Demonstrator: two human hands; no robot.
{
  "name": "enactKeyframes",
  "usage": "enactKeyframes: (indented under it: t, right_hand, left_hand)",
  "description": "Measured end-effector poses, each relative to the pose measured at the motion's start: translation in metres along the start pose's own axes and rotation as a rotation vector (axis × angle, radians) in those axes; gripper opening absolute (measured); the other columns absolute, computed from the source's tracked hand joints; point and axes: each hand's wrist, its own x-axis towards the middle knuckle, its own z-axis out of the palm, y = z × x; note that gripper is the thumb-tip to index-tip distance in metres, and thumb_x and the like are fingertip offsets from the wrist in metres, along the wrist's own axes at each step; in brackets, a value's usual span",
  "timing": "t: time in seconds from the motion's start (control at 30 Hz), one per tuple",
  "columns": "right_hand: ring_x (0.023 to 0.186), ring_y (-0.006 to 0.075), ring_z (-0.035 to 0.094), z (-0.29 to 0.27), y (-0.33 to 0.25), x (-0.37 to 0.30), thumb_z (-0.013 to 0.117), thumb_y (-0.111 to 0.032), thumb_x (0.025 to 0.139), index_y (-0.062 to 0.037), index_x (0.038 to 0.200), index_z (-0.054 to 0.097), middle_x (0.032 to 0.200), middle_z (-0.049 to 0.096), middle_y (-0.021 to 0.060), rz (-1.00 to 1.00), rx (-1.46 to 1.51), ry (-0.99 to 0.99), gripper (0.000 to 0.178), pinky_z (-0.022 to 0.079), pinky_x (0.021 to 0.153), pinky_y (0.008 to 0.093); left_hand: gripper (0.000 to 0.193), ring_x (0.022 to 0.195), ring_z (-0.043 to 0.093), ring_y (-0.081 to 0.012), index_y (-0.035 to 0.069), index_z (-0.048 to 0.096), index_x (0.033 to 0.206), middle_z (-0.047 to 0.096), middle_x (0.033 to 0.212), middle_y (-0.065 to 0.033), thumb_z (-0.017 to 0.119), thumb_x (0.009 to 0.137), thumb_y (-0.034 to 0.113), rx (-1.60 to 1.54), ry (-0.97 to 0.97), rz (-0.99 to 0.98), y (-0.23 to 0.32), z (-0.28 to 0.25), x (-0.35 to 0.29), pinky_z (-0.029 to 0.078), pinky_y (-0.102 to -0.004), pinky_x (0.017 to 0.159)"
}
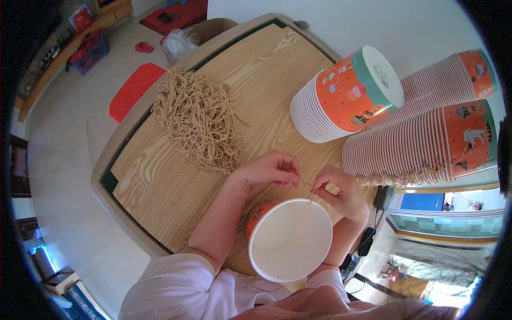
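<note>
A white-lined paper bucket (290, 240) with an orange outside leans toward me at the table's near edge, its mouth facing me. Just beyond its rim, my left hand (272, 169) pinches a thin tan cord with thumb and fingers. Opposite it, my right hand (341, 189) is closed on the same cord (311, 201), which runs down to the bucket's rim. Whether the cord passes through a hole there is too small to tell. A loose heap of tan cords (200, 120) lies left of my hands.
On the right stands a stack of nested orange-and-green paper buckets (346, 96). Two more stacks lie on their sides beyond it, the nearer stack (421, 141) with cords hanging along its lower side. The wood-grain table (261, 58) meets a white wall. A red stool (136, 88) stands off the left edge.
</note>
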Motion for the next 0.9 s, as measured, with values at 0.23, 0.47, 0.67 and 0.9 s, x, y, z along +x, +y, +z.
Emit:
enactKeyframes:
  t: [0.23, 0.47, 0.67, 0.9]
  right_hand:
    - [0.081, 0.0148, 0.06, 0.007, 0.013, 0.007, 0.069, 0.007, 0.076, -0.0019, 0.095, 0.061, 0.086, 0.059, 0.0062, 0.142, -0.032, 0.029, 0.022, 0.049, 0.071, 0.0263]
    - [0.081, 0.0167, 0.061, 0.007, 0.021, 0.013, 0.068, 0.008, 0.077, -0.0024, 0.091, 0.063, 0.087, 0.059, 0.0066, 0.051, 0.008, -0.027, 0.018, 0.05, 0.07, 0.0272]
    - [0.079, 0.0169, 0.06, 0.005, 0.024, 0.012, 0.069, 0.006, 0.077, -0.003, 0.092, 0.065, 0.085, 0.06, 0.0074, 0.047, -0.001, -0.041, 0.017, 0.05, 0.068, 0.0271]
    - [0.078, 0.0165, 0.06, 0.005, 0.029, 0.011, 0.069, 0.006, 0.076, -0.0034, 0.092, 0.066, 0.085, 0.061, 0.0059, 0.04, 0.028, -0.033, 0.019, 0.049, 0.068, 0.0274]
  left_hand:
    - [0.017, 0.062, 0.054, -0.0055, 0.003, 0.06, 0.099, 0.066, 0.083, -0.0039, 0.066, 0.087, 0.014, -0.065, 0.019, 0.003, -0.002, 0.007, 0.008, 0.04, -0.0194, 0.05]
    - [0.021, 0.063, 0.054, -0.0058, 0.002, 0.06, 0.101, 0.065, 0.082, -0.0037, 0.068, 0.086, 0.015, -0.135, 0.042, 0.04, 0.0, 0.01, 0.007, 0.039, -0.0197, 0.052]
    - [0.02, 0.065, 0.053, -0.0047, 0.004, 0.064, 0.097, 0.064, 0.08, -0.0005, 0.071, 0.083, 0.016, 0.176, -0.038, 0.037, -0.004, -0.002, 0.005, 0.04, -0.0196, 0.054]
    - [0.017, 0.065, 0.052, -0.0035, 0.004, 0.064, 0.096, 0.062, 0.078, 0.0018, 0.07, 0.084, 0.014, -0.02, -0.031, 0.015, -0.006, 0.002, 0.009, 0.041, -0.0198, 0.055]
